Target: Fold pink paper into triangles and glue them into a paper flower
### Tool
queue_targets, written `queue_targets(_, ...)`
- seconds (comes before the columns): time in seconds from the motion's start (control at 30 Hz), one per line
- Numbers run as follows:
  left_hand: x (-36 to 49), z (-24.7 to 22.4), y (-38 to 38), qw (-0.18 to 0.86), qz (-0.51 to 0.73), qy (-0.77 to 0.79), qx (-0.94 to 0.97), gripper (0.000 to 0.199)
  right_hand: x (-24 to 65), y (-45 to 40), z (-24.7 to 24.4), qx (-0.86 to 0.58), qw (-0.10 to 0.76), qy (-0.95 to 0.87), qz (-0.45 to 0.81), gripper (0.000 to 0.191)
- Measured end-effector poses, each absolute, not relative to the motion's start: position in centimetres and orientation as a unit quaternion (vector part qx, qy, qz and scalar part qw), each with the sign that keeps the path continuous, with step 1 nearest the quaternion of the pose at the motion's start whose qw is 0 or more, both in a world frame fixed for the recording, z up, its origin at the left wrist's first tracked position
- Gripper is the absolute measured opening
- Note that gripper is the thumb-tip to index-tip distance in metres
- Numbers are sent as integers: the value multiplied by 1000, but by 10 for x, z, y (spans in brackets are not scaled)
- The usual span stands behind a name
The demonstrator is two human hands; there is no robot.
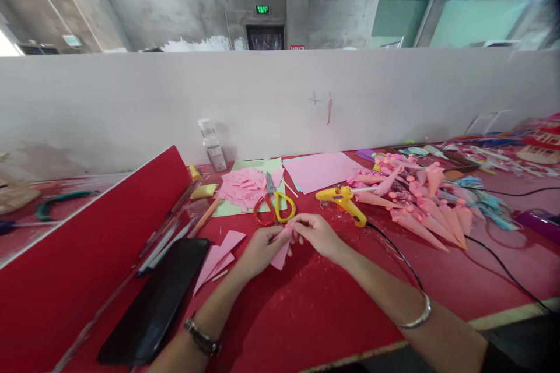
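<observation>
Between my two hands is a pink piece of paper [280,256], its lower end hanging below the fingers. My left hand [262,249] closes on its left side, and my right hand [317,233] pinches its upper part; the fingers partly hide it. Just beyond lie scissors [276,201] with one red and one yellow handle loop. Left of my left hand are several cut pink paper pieces [219,257]. A yellow glue gun [345,203] rests to the right of my right hand, its black cord trailing toward my forearm.
A pile of pink paper cones [431,204] covers the right side. Pink slips [245,186] and pink sheets [321,170] lie at the back, near a clear bottle [213,148]. A black phone-like slab [155,303] is at left, beside a red upright panel [118,239]. A white partition [262,105] stands behind.
</observation>
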State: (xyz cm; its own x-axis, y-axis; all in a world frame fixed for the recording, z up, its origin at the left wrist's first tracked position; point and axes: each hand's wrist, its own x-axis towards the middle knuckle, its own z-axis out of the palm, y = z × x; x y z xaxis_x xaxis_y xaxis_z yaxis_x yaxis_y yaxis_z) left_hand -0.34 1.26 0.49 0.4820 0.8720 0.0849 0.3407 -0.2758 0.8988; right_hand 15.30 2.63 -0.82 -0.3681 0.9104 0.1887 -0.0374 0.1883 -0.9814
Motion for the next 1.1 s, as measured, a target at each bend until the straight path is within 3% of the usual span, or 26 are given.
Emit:
queue_targets(0.2,-4,5,11,469,301,409,722,36,153,28,-11,-372,461,-601,537,29)
queue_targets(0.53,-5,6,12,511,343,420,667,29,156,29,-10,-383,486,-557,555,18)
queue_targets(0.73,-4,4,12,536,333,427,647,31,155,27,-9,-370,509,-543,556,44)
queue_targets(0.9,-4,3,13,497,324,442,673,35,153,24,-7,-355,475,-592,547,22)
queue_targets(1.1,-4,3,14,451,308,431,718,34,154,25,-9,-360,455,-635,510,16)
